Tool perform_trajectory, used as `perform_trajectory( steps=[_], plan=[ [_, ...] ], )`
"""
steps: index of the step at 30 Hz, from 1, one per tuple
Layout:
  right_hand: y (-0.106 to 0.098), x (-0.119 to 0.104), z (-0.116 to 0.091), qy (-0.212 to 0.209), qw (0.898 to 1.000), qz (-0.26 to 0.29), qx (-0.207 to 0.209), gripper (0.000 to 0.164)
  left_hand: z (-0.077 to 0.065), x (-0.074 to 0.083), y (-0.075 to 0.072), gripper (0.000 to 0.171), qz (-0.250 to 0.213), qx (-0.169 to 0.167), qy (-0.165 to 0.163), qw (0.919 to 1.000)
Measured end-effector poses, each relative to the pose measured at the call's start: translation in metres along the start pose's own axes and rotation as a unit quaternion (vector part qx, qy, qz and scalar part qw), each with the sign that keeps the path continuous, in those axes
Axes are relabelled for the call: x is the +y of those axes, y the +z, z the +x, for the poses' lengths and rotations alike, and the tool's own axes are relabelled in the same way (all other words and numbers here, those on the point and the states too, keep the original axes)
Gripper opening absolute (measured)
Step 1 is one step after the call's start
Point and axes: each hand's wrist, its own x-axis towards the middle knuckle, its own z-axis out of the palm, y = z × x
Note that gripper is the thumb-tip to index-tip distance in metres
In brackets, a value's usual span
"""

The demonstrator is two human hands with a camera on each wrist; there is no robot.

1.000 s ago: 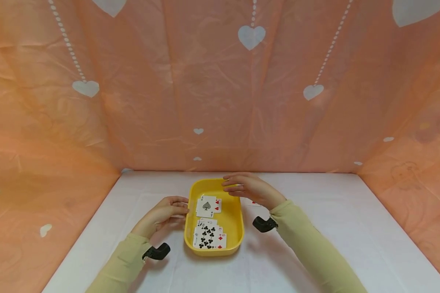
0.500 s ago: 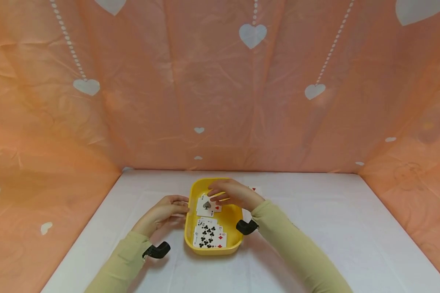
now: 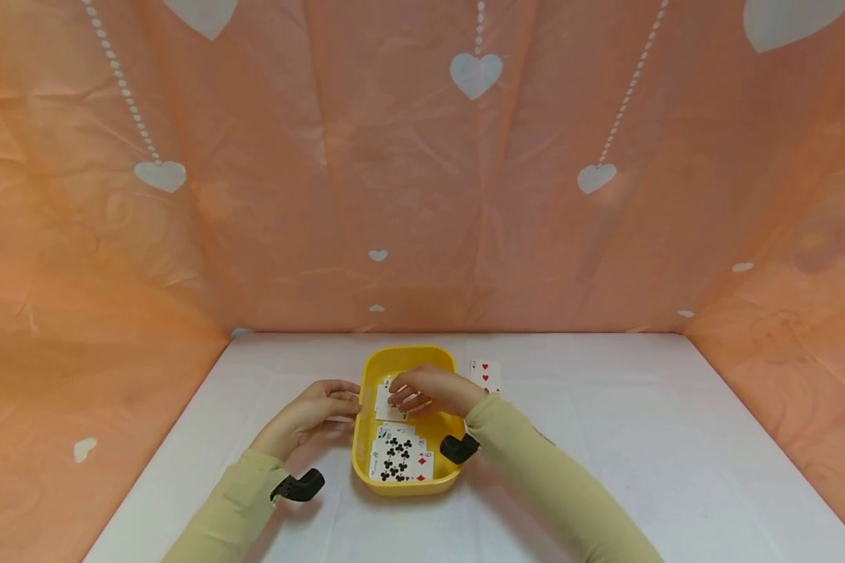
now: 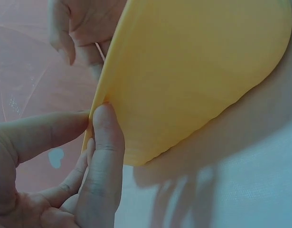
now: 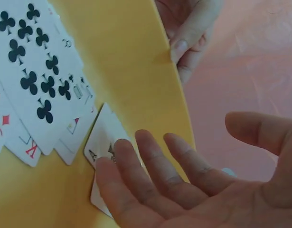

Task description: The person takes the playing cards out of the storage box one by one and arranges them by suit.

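My left hand (image 3: 314,413) pinches the left rim of a yellow tray (image 3: 442,428); the left wrist view shows finger and thumb on either side of the wall. Over the tray's far half is my right hand (image 3: 433,389), palm down with parted, slightly bent fingers. Its fingertips (image 5: 106,166) overlap the ace of spades (image 5: 102,130), which partly covers another card. In the near half of the tray several face-up playing cards lie fanned, among them a club card (image 3: 397,453) and a diamond card (image 3: 422,471). Nothing shows between my right fingers and thumb.
A hearts card (image 3: 485,374) lies face up on the white tabletop (image 3: 605,438), just right of the tray and partly behind my right wrist. An orange curtain (image 3: 394,195) with white hearts stands behind the table and along both sides.
My right hand has moved left and nearer, from above the tray's far right rim to over the ace of spades. More of the hearts card shows. The left hand keeps its hold.
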Motion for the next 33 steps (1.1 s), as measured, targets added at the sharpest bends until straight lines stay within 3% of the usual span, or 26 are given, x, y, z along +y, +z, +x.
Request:
perform_trajectory(
  steps=[11, 17, 23, 29, 33],
  plan=[
    [0.002, 0.005, 0.004, 0.044, 0.998, -0.028, 0.020, 0.036, 0.002, 0.001, 0.000, 0.043, -0.013, 0.004, -0.001, 0.9999],
    [0.001, 0.007, 0.000, 0.045, 0.998, -0.045, -0.009, 0.037, 0.000, 0.000, -0.001, 0.042, -0.002, -0.011, 0.008, 0.9999],
    [0.002, 0.009, -0.001, 0.049, 0.997, -0.055, -0.034, 0.039, 0.000, 0.000, 0.000, 0.042, -0.005, 0.001, 0.006, 1.0000],
    [0.005, 0.013, 0.001, 0.056, 0.991, -0.112, -0.049, 0.036, -0.001, -0.003, 0.000, 0.044, -0.011, -0.005, -0.005, 0.9999],
    [0.005, 0.014, 0.005, 0.040, 0.986, -0.155, -0.054, 0.025, 0.000, -0.003, -0.001, 0.044, -0.001, -0.007, 0.006, 1.0000]
  ],
)
